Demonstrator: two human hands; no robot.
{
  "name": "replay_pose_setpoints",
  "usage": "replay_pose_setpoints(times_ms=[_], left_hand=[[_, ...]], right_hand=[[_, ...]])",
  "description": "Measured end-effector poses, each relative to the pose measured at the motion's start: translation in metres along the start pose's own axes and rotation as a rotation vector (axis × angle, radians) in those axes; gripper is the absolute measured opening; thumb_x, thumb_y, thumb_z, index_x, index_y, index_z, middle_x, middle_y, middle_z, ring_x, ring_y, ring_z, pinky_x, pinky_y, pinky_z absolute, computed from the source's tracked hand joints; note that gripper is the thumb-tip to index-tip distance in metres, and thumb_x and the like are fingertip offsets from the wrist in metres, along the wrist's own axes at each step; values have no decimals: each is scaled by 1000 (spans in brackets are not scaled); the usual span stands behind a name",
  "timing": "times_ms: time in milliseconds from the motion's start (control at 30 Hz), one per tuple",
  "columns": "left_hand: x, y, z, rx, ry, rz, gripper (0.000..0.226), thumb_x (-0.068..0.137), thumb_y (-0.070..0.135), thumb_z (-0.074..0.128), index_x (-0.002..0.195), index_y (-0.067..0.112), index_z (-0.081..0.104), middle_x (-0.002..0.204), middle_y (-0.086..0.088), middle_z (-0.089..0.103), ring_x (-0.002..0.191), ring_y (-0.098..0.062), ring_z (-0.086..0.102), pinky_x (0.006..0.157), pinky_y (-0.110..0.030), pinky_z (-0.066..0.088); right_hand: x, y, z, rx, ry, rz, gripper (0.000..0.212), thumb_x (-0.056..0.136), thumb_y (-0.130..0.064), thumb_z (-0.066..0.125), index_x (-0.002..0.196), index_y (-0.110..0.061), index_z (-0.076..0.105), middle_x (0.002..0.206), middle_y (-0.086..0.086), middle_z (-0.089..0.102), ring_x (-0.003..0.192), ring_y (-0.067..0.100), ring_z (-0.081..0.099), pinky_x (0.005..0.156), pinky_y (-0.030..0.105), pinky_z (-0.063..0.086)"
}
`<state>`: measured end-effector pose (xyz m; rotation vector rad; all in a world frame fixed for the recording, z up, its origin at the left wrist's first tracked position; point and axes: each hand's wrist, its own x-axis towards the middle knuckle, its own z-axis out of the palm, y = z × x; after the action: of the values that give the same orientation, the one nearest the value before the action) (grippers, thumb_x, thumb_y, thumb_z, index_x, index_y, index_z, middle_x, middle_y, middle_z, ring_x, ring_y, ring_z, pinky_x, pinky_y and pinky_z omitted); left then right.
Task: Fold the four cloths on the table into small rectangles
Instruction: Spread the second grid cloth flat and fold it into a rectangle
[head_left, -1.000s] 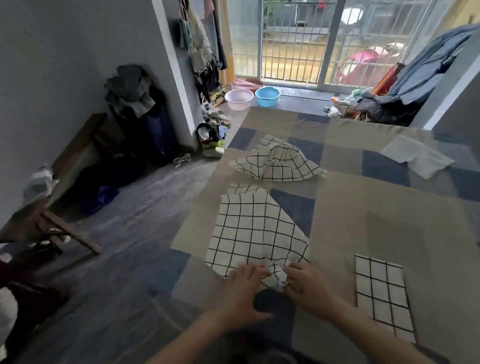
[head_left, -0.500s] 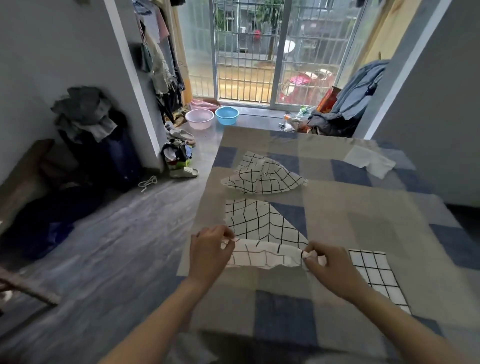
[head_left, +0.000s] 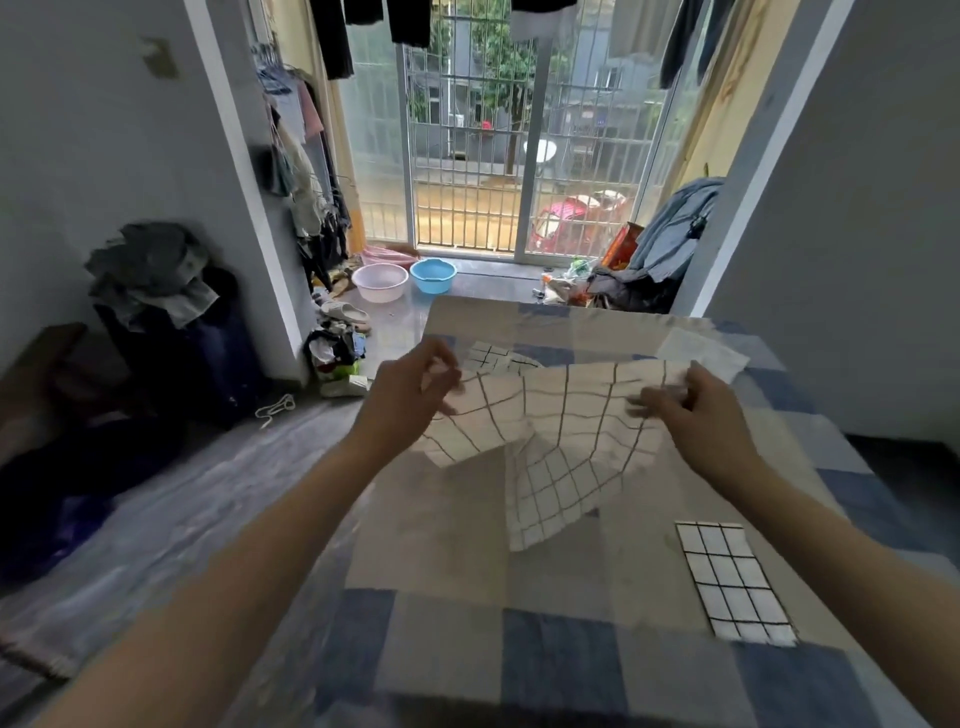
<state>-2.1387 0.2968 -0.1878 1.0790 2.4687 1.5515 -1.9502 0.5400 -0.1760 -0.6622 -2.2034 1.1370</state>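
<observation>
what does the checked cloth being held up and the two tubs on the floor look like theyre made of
Held checked cloth: thin woven fabric, probably cotton, matte; it sags and creases between the left hand and right hand. Pink basin and blue basin: likely moulded plastic, smooth with a slight sheen.

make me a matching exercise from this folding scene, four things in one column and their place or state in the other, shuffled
Things:
1. held checked cloth
2. folded checked cloth
3. plain white cloth
4. blue basin

Places or states:
a. on the floor by the barred door
b. flat on the table, near right, a neat rectangle
c. lifted off the table, pinched by the left hand and right hand
d. lying on the table's far right corner

Pairs: 1-c, 2-b, 3-d, 4-a
</observation>
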Motion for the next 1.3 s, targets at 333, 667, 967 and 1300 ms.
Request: replay_pose_setpoints(times_ms=[333,667,967,1300], left_hand=[[-18,49,-58,323,-952,-76,29,86,41,66,108,57,58,100,0,64,85,-15,61,85,-33,53],[9,7,-42,-296,-1124,-510,63,77,9,77,133,25,53,116,-1,68,99,-16,68,81,-25,55],[57,-97,80,278,-329,-492,27,85,12,67,111,18,60,94,-5,58,79,-19,55,56,-20,44],[52,-189,130,236,-140,-529,12,86,11,64,98,8,65,84,-3,63,81,-24,61,60,-24,39]], right_hand=[[-52,-10,-63,101,-725,337,23,84,-21,72,106,-17,66,91,0,75,84,15,70,72,23,55],[-5,8,-60,293,-861,650,39,66,-3,84,100,-7,66,82,10,71,66,16,68,56,25,56],[42,112,32,-177,48,350,40,89,-23,63,124,-9,48,121,12,55,106,26,55,87,39,45],[-90,178,123,-435,-736,-196,41,92,-41,48,131,-29,51,141,-9,47,122,11,50,99,24,40]])
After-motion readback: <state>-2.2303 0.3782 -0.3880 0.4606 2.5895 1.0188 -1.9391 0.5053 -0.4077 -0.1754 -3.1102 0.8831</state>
